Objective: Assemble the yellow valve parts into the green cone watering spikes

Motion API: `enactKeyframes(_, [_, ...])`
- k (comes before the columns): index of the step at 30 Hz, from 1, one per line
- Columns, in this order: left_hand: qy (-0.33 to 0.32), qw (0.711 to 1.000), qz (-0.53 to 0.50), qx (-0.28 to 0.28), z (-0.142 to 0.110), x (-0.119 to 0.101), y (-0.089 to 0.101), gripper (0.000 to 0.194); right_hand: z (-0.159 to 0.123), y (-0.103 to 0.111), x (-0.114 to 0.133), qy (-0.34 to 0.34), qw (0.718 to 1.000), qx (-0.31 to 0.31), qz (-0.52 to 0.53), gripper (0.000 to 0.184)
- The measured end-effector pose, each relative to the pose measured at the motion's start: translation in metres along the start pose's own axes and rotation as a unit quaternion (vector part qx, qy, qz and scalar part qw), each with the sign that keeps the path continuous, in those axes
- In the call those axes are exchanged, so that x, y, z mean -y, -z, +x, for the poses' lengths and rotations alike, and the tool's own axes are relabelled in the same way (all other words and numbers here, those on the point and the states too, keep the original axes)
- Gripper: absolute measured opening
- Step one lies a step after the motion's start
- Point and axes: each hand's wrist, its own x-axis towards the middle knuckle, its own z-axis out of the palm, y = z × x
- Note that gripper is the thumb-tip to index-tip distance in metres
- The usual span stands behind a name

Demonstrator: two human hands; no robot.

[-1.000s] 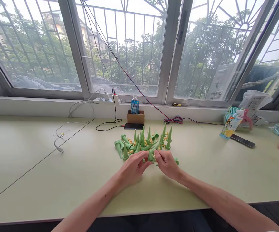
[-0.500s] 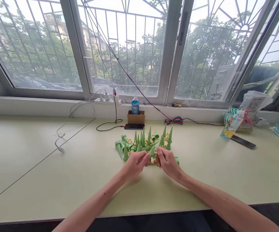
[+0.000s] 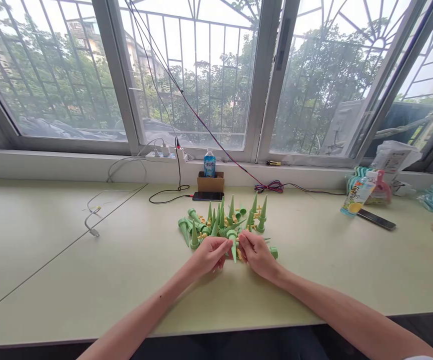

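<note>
Both hands [image 3: 208, 254] [image 3: 259, 255] hold a green spike [image 3: 233, 248] (tip downward) beside a green pile [image 3: 215, 228].

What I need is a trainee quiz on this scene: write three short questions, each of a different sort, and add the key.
1. True or false: the green spike between the left hand and the right hand has its tip toward the bottom of the picture.
2. Fill in: a dark ____ lies just in front of the cardboard box.
3. Pick one: from the green pile, the bottle with the lemon picture is to the person's A) left, B) right.

Key: 1. True. 2. phone. 3. B.
</note>
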Motion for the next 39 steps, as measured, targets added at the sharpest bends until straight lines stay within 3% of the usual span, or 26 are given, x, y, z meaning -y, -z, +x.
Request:
enactKeyframes(4, [-0.046,0.995,0.089,-0.02,-0.003,-0.003,-0.001,0.049,0.0,-0.002,0.004,-0.019,0.999,-0.012,0.045,0.051])
enactKeyframes(8, [-0.152,0.966,0.2,-0.061,-0.003,-0.003,-0.003,0.032,0.0,-0.004,0.01,-0.04,0.997,-0.022,0.069,0.057])
enactKeyframes(12, [-0.2,0.949,0.232,-0.075,-0.002,-0.003,-0.005,0.026,-0.001,-0.004,0.014,-0.024,0.997,-0.02,0.072,0.058])
enactKeyframes(17, [-0.152,0.963,0.195,-0.107,-0.003,-0.006,-0.005,0.023,-0.002,-0.001,0.014,0.014,0.998,-0.039,0.053,0.051])
enactKeyframes(20, [-0.104,0.981,0.12,-0.111,-0.001,-0.005,-0.005,0.033,-0.002,0.002,0.011,0.039,0.997,-0.06,0.03,0.05])
enactKeyframes(23, [-0.054,0.997,0.01,-0.051,0.001,-0.004,-0.005,0.055,-0.002,0.004,0.009,0.059,0.997,-0.058,0.009,0.048])
enactKeyframes(27, [0.013,0.994,-0.104,0.031,0.001,-0.01,-0.004,0.071,-0.003,0.005,0.01,0.078,0.996,-0.016,-0.026,0.045])
enactKeyframes(33, [0.016,0.986,-0.153,0.056,-0.003,-0.016,0.0,0.059,-0.004,0.003,0.011,0.082,0.996,0.022,0.011,0.043])
enactKeyframes(39, [-0.005,0.99,-0.124,0.062,-0.005,-0.013,0.004,0.048,-0.004,0.001,0.007,0.066,0.997,0.031,0.03,0.044])
